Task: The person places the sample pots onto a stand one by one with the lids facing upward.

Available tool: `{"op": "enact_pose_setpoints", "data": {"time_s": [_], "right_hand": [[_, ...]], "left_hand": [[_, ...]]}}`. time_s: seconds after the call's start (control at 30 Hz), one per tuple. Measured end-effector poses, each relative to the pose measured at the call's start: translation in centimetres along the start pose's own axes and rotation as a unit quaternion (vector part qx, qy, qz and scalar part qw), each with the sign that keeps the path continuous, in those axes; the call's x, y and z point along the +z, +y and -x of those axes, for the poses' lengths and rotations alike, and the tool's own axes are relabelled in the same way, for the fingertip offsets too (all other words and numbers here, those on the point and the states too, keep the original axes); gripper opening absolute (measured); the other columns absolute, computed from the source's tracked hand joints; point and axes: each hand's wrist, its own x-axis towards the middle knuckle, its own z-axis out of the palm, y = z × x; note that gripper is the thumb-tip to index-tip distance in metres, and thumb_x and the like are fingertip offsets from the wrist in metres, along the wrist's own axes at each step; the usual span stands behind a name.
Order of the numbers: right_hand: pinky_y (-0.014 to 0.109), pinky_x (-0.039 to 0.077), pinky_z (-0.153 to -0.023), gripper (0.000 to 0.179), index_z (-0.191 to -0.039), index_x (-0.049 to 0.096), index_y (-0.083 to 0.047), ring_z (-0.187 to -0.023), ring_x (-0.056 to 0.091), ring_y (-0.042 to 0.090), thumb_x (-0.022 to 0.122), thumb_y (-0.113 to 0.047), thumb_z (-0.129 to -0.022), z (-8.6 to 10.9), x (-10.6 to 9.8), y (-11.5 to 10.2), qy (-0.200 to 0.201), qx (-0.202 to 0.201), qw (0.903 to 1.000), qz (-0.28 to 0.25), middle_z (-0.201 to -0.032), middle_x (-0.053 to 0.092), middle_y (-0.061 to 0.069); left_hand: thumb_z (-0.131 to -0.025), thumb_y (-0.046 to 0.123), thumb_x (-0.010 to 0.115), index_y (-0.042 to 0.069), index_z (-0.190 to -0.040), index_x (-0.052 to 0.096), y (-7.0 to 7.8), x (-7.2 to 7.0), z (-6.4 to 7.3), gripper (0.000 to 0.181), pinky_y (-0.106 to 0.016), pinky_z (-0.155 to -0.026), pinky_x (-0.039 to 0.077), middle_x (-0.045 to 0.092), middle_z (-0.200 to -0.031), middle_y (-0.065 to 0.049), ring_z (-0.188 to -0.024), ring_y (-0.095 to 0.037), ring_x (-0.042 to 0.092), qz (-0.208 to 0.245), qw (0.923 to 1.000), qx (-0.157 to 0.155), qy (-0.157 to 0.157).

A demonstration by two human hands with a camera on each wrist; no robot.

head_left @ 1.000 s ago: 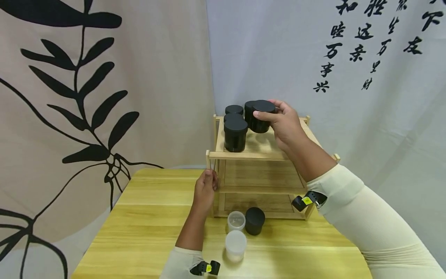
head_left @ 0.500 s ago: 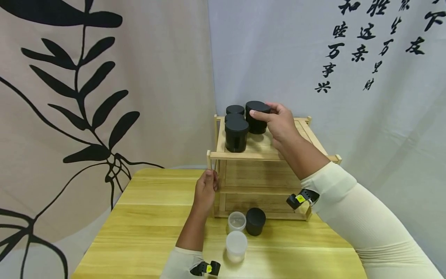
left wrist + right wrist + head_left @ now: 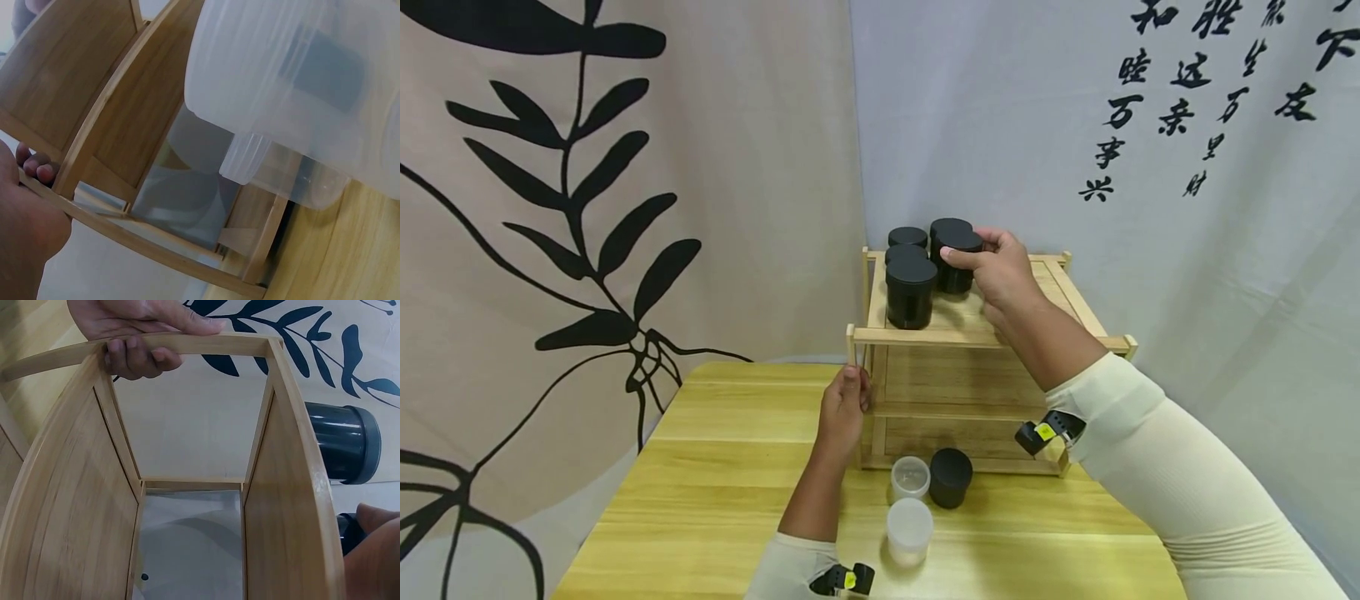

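Observation:
My right hand (image 3: 1009,271) pinches a lidded black jar (image 3: 957,271), thumb at the near side of the lid and fingers behind it. The jar is upright at the top board of a three-tier wooden rack (image 3: 970,336). Directly behind it is another black jar (image 3: 951,223), partly hidden. To its left, several more form a row from front to back, the front black jar (image 3: 911,293) nearest me. Lower down, my left hand (image 3: 841,410) grips the rack's left front post, its fingers wrapped around the wood in the left wrist view.
On the table (image 3: 722,467), before the rack, stand a frosted clear cup (image 3: 909,532), a second clear cup (image 3: 910,478) and a black jar (image 3: 951,478). Printed cloth (image 3: 760,167) hangs behind. The rack's middle board (image 3: 962,372) lies below the jars.
My right hand has brought its black jar left, then slightly toward me, so it now stands in front of the rear jar. The left hand keeps its grip on the post.

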Motion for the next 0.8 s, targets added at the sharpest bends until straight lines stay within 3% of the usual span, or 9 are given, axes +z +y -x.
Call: {"op": "enact_pose_setpoints", "data": {"time_s": [0.37, 0.57, 0.8], "right_hand": [[0.041, 0.037, -0.129, 0.072, -0.161, 0.04, -0.008, -0.152, 0.047, 0.028, 0.08, -0.014, -0.102, 0.15, -0.26, 0.25, -0.014, 0.009, 0.9998, 0.014, -0.16, 0.043, 0.012], [0.044, 0.037, -0.129, 0.073, -0.162, 0.042, -0.011, -0.147, 0.05, 0.025, 0.082, -0.013, -0.1, 0.24, -0.07, 0.36, -0.015, 0.02, 0.9996, 0.013, -0.161, 0.044, 0.011], [0.038, 0.043, -0.12, 0.074, -0.162, 0.041, -0.009, -0.141, 0.052, 0.023, 0.081, -0.012, -0.1, 0.27, 0.21, 0.33, -0.021, 0.022, 0.9994, 0.017, -0.163, 0.043, 0.012]], "left_hand": [[-0.117, 0.051, 0.024, -0.003, -0.096, 0.047, 0.12, 0.15, 0.11, 0.062, -0.024, -0.069, 0.034, 0.037, -0.078, -0.002, -0.071, -0.012, 0.037, 0.004, 1.0, -0.002, 0.003], [-0.117, 0.053, 0.024, -0.003, -0.095, 0.046, 0.07, 0.12, 0.13, 0.063, -0.024, -0.069, 0.034, 0.036, -0.078, -0.002, -0.07, -0.012, 0.036, 0.0, 1.0, 0.002, 0.002], [-0.116, 0.053, 0.024, -0.001, -0.094, 0.046, -0.05, 0.03, 0.13, 0.062, -0.024, -0.069, 0.034, 0.037, -0.078, 0.0, -0.071, -0.011, 0.036, 0.004, 1.0, 0.003, 0.002]]}}
